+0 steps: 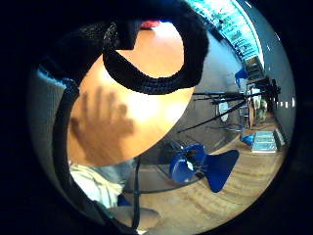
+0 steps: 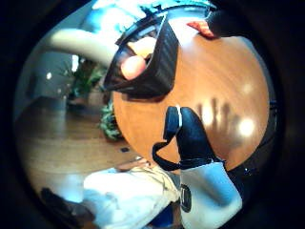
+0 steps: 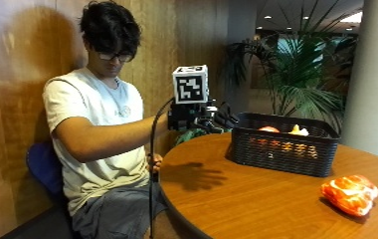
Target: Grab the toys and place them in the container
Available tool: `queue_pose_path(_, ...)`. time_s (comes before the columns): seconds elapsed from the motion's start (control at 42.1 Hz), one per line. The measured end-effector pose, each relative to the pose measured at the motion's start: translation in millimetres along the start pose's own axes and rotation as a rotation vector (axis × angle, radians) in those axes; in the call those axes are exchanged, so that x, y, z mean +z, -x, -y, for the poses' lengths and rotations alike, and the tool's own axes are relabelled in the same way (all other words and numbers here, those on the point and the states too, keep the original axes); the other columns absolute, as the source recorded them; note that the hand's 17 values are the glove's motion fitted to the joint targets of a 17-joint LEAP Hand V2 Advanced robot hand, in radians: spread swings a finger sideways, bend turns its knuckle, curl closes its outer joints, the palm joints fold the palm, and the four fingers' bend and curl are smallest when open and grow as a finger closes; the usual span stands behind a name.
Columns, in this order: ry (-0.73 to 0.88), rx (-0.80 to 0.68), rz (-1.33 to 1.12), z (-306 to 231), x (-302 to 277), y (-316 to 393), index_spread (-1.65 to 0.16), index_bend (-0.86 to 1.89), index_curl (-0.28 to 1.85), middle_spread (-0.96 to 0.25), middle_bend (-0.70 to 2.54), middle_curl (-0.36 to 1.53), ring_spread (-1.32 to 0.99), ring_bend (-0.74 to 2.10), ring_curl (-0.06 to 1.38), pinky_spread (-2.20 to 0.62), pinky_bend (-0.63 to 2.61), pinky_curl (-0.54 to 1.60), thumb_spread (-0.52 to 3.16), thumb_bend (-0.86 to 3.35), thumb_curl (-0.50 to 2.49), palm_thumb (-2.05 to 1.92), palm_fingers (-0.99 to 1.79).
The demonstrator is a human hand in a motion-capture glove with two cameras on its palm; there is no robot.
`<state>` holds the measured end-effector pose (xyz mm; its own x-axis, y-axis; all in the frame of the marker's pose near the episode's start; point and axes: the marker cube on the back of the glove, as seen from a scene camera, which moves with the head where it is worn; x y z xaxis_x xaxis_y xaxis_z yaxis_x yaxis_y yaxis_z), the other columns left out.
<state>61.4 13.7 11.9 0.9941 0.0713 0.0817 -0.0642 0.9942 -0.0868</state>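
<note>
A round, glossy wooden table (image 3: pixel 255 199) fills the foreground, with a person seated at its edge. On it stands a black woven plastic basket (image 3: pixel 285 149), already holding a few orange and yellow toys (image 3: pixel 268 130). Well apart from the basket, near the table's rim, lies one orange and white plush toy (image 3: pixel 350 193), still to be collected. The black-gloved right hand (image 3: pixel 209 118) hovers above the table just beside the basket, fingers spread and holding nothing. This looks like the pause between toys; next the hand must reach across to the plush toy.
</note>
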Motion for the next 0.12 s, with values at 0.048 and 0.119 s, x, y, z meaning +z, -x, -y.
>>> queue_pose_path(0.048,0.003,-0.009,0.008,-0.5,-0.2,0.7,-0.30,0.27,0.52,-0.01,0.17,0.34,-0.04,0.36,0.47,0.03,0.87,0.32,1.40,-0.01,0.38,0.23,0.02)
queue_pose_path(0.119,0.007,-0.030,0.024,-1.3,-1.0,1.4,-0.30,0.27,0.52,-0.01,0.18,0.34,-0.03,0.36,0.47,0.03,0.87,0.32,1.40,-0.01,0.38,0.23,0.02)
